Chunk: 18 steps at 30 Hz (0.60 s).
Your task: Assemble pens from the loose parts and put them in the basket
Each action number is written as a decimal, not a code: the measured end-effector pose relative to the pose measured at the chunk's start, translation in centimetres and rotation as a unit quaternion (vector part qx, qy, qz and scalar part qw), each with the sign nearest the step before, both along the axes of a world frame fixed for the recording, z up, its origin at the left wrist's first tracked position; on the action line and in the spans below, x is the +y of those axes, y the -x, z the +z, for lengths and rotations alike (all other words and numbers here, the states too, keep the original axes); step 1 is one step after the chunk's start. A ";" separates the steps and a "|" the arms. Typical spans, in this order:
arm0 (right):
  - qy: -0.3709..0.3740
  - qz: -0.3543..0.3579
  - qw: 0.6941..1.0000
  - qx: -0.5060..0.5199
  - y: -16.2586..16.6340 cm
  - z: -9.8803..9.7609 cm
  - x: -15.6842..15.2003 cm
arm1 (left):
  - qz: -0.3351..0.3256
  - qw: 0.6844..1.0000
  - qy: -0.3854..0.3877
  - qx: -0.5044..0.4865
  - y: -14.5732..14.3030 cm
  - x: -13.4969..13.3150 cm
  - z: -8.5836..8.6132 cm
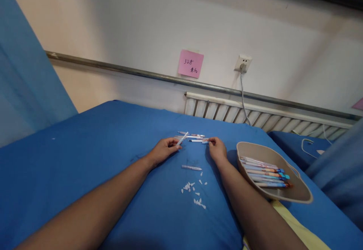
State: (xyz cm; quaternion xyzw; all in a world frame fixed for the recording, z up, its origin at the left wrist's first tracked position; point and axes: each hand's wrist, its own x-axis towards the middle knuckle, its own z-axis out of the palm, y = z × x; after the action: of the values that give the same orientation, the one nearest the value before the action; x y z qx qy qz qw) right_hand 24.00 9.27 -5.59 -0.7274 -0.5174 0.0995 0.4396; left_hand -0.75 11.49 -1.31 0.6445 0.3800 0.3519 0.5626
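Note:
Between the fingers of my left hand (167,148) is a slim white and pale-blue pen barrel (182,139), tilted up to the right. My right hand (217,150) pinches the end of a thin white pen part with a dark tip (196,141), which points left, low over the blue sheet. Just beyond both hands lie a few pens (195,135), partly overlapping. Nearer to me rests a single pen barrel (191,167), its narrow end to the right. Small white cone-shaped tips (187,186) are scattered below it.
To the right stands a beige basket (300,197) with several pens (263,172) inside. Under it shows a yellow cloth (295,227). Behind the blue-covered surface (113,129) are a white radiator (224,108), a metal rail (136,71) and a socket with a plugged-in cord (243,64).

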 end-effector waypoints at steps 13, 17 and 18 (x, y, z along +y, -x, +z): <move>0.116 0.007 0.967 -0.226 1.5 2.0 -1.7 | -0.015 0.997 0.061 -0.039 0.5 0.3 0.4; 0.123 0.005 0.965 -0.232 1.6 2.1 -1.8 | -0.014 0.998 0.056 -0.039 0.5 0.4 0.3; 0.122 0.005 0.965 -0.233 1.6 2.1 -1.8 | -0.015 0.998 0.053 -0.038 0.5 0.4 0.3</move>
State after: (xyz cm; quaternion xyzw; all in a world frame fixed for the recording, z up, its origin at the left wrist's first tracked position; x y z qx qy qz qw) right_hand 22.36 7.44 -3.52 -0.7763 -0.5928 -0.0079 0.2144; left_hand -1.30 11.90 -0.98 0.6054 0.3666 0.3473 0.6152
